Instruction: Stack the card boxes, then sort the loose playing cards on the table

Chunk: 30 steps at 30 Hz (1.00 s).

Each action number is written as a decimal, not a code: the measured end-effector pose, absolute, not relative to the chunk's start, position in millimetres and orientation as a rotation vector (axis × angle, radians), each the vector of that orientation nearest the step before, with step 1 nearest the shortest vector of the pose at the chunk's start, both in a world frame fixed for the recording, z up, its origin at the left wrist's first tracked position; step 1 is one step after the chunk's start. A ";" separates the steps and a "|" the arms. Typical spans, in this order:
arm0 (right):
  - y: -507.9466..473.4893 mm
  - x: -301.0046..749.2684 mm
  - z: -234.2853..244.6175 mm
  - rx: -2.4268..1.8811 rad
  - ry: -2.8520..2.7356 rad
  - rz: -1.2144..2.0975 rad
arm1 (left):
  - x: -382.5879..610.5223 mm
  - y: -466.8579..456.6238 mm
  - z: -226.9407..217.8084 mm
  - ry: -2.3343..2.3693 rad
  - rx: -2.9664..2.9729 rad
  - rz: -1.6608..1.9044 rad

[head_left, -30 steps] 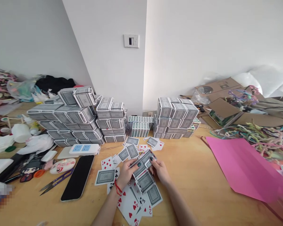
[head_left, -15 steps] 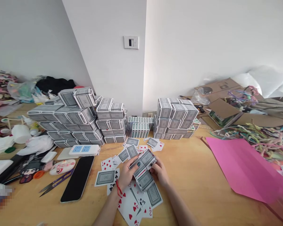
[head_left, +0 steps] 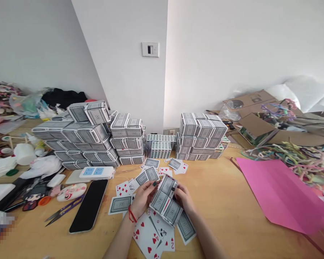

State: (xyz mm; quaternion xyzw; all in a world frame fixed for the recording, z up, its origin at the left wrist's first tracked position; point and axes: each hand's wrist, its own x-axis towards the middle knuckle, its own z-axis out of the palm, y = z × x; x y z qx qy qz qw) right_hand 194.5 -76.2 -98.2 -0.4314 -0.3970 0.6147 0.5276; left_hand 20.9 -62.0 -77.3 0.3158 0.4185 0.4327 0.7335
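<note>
Between both hands is a block of folded playing cards point(head_left: 166, 199), its grey patterned backs facing up and a thin red strip showing between two cards. My left hand point(head_left: 143, 202), with a red string at the wrist, grips the block's left edge, thumb near the top corner. My right hand point(head_left: 184, 200) grips its right side with the thumb on the upper face; the undersides are hidden. Beneath and in front lie loose face-up cards point(head_left: 149, 235) and a face-down card point(head_left: 186, 227). More loose cards point(head_left: 151, 173) spread behind the hands.
Stacked card blocks point(head_left: 83, 133) rise at the left rear, with another stack point(head_left: 201, 135) right of centre. Small card boxes point(head_left: 161, 148) stand between them. A phone point(head_left: 89, 205), thread snips point(head_left: 64, 210) and a power strip point(head_left: 97, 172) lie left; pink paper point(head_left: 280, 194) lies right.
The card block has turned and come slightly nearer and to the right. My left hand has shifted left along its edge. The face-down card beneath has slid right.
</note>
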 end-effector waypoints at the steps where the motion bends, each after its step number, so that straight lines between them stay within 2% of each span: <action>1: -76.3 194.7 -97.5 -1.026 -0.958 1.480 | 20.7 -61.3 -76.5 0.919 0.694 0.930; 9: -78.1 191.9 -80.1 -0.991 -1.061 1.519 | 20.6 -58.2 -76.0 0.991 0.780 0.782; 18: -78.0 194.8 -80.3 -0.971 -1.113 1.593 | 21.2 -58.8 -71.3 1.040 1.081 0.770; 30: -80.5 192.3 -76.7 -0.983 -1.152 1.667 | 26.5 -65.2 -69.4 1.040 1.278 0.917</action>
